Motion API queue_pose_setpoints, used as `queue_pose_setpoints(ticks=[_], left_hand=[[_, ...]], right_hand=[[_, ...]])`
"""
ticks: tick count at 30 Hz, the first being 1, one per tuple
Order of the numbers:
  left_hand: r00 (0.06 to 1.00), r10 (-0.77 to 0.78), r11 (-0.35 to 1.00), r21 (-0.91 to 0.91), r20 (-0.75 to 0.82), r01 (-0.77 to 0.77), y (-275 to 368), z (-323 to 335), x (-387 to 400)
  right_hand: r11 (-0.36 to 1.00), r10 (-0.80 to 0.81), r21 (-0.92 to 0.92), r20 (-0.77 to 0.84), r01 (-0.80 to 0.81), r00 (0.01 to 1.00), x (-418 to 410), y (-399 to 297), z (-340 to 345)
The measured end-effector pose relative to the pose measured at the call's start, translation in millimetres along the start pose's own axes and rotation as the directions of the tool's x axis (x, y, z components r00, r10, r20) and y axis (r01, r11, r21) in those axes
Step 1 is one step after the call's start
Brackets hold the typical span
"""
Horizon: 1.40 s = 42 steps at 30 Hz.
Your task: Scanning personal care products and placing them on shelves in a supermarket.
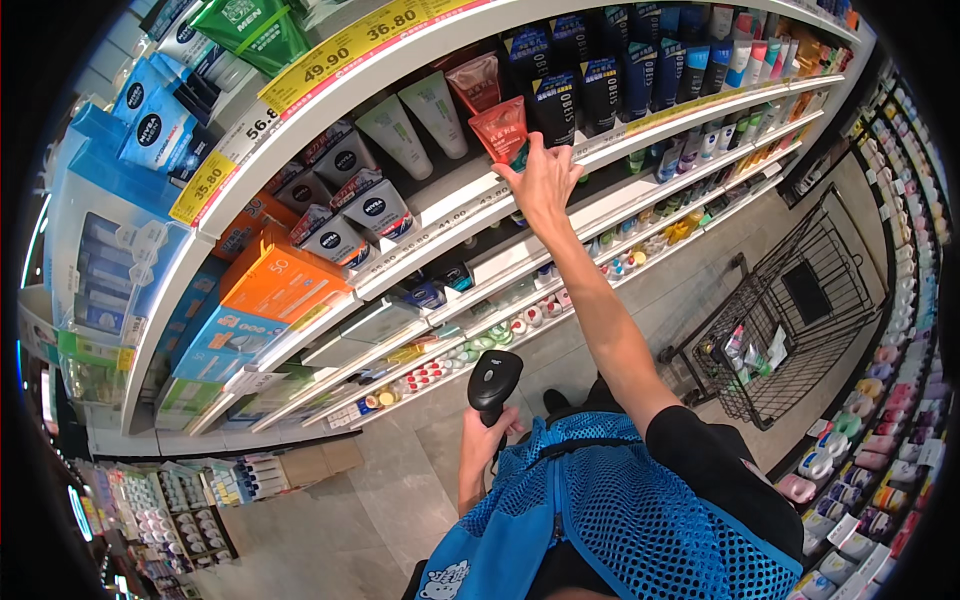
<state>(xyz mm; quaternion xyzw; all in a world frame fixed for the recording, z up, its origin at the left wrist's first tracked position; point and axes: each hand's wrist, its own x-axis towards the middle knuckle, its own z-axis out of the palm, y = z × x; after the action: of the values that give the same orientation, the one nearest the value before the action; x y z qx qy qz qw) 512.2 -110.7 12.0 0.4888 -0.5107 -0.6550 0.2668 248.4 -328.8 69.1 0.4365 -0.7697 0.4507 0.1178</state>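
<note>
My right hand (541, 180) reaches up to a store shelf, its fingers at the lower end of a red squeeze tube (498, 126) with a dark green cap. Whether the fingers are closed on the tube is hard to tell. Behind it stands another red tube (475, 81); to its left are two pale green-white tubes (436, 112), to its right several dark blue and black tubes (556, 109). Low in front of my body, my left hand (487, 433) grips the handle of a black handheld barcode scanner (495, 379), its head pointing up.
Grey and white Nivea boxes (379, 214) and an orange box (281, 277) fill the shelf's left end. A price strip runs along the shelf edge (450, 225). A black wire shopping cart (780, 337) holding a few items stands at right, beside another stocked shelf (851, 472).
</note>
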Motion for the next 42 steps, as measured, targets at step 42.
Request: queue_pose_setpoints(ticks=[42], left_hand=[[0.914, -0.253, 0.942, 0.298, 0.317, 0.157, 8.3, 221.8, 65.9]], right_hand=[[0.692, 0.719, -0.266, 0.173, -0.671, 0.673, -282.5, 495.0, -332.9]])
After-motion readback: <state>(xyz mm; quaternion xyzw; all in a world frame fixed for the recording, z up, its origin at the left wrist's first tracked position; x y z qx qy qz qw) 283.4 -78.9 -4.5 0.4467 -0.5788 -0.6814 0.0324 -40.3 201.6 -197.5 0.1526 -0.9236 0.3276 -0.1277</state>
